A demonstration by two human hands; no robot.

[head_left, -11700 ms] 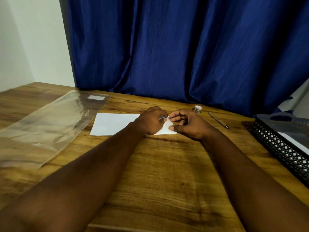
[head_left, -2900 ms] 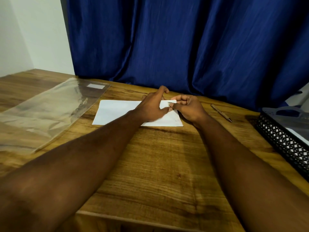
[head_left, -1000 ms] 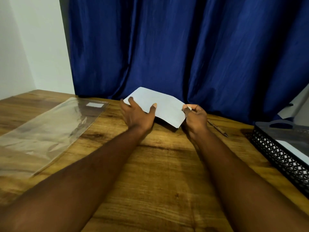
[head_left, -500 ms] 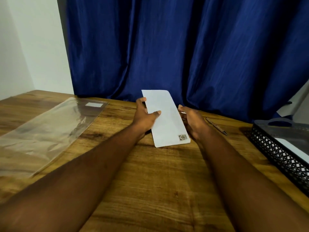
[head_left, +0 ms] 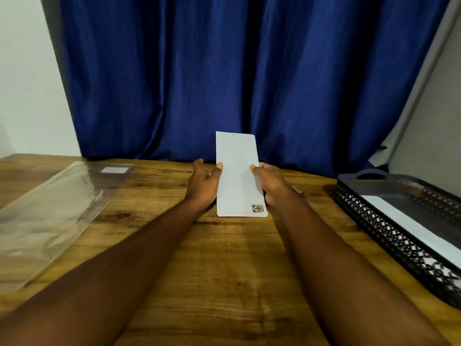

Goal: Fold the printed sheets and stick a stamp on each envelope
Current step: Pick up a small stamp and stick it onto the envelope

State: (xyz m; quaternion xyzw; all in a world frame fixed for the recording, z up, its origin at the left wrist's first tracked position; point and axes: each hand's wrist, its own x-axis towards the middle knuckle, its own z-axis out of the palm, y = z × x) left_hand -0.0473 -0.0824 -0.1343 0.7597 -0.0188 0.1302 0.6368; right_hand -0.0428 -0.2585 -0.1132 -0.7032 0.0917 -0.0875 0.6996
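Above the wooden table (head_left: 224,270), a stamp (head_left: 258,208) is seen stuck at the near right corner of the envelope (head_left: 237,176). Its long edges are pinched, one by the left hand (head_left: 203,182) and one by the right hand (head_left: 270,182), thumbs on the face, likely so the stamped side can be inspected. The far end is raised against the curtain (head_left: 249,71).

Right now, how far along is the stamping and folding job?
Done: a small square stamp sits on the near right corner of the white paper envelope. In hand: the left hand and right hand grip that envelope by its long edges, stood on end. Left: a flat white sheet lies in the black mesh tray at the right; whether it is folded or needs stamps, I cannot tell.
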